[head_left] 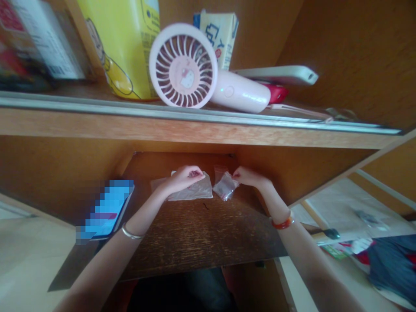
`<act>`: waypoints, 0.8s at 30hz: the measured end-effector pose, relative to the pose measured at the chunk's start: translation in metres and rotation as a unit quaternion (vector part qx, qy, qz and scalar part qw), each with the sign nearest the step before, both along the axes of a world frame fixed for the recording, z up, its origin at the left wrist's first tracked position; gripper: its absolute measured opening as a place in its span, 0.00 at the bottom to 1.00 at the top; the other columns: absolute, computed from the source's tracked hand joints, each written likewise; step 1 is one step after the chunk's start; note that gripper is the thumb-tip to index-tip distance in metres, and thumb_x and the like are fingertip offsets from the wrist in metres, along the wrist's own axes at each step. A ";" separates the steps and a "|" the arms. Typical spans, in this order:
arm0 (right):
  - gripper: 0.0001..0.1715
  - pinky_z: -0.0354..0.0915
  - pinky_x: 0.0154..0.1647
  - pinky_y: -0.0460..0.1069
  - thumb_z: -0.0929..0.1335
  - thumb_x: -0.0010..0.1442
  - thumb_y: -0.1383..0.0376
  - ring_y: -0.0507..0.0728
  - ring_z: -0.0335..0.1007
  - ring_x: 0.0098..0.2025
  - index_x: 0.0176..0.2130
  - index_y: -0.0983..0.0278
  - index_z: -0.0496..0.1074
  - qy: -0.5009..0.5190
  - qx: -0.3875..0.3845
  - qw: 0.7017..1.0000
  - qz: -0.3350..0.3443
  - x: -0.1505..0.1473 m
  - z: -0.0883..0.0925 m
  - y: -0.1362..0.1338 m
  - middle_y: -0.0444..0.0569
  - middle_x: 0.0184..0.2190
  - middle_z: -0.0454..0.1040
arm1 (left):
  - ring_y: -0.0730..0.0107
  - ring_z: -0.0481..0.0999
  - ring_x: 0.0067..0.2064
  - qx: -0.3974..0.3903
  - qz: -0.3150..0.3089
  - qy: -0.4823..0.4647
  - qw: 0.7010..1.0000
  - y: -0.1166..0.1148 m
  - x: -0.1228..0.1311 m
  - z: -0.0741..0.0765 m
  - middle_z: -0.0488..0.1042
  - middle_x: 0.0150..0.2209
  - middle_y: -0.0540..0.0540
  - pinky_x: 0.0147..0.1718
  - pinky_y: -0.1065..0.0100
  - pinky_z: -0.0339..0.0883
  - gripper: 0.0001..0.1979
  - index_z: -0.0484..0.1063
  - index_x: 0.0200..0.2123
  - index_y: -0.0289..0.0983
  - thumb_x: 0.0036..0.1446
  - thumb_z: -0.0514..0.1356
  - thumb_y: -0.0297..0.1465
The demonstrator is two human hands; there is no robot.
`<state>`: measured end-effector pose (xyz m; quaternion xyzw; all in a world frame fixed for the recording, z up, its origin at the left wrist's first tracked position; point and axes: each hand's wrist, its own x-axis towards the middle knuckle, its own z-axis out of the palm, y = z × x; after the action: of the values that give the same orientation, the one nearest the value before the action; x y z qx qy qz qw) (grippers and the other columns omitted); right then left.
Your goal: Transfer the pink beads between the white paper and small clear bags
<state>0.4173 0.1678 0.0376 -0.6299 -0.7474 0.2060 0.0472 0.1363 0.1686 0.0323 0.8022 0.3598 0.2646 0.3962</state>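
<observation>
My left hand rests with curled fingers on a clear flat plastic bag lying on the dark wooden desk; a small dark item shows under its fingertips. My right hand pinches the top edge of a small clear zip bag holding something dark and reddish. The two bags lie side by side at the back of the desk, under a shelf. A thin bangle is on my left wrist, an orange-red bracelet on my right.
A phone with a lit blue screen lies at the desk's left. On the shelf above stand a pink hand-held fan, a yellow tin, a small carton and a white flat device. Papers and clutter lie lower right.
</observation>
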 end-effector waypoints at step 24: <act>0.14 0.71 0.32 0.45 0.73 0.52 0.62 0.53 0.76 0.32 0.37 0.70 0.76 0.499 -0.230 0.806 0.219 -0.069 0.042 0.010 0.51 0.32 0.79 | 0.74 0.70 0.28 -0.079 -0.053 -0.098 0.991 0.010 0.011 0.037 0.72 0.26 0.48 0.25 0.72 0.60 0.16 0.70 0.27 0.35 0.58 0.58 0.42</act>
<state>0.3481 0.1778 0.0801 -0.2517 -0.6696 0.6629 0.2211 0.1469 0.1786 0.0690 0.7569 0.2958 0.2908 0.5050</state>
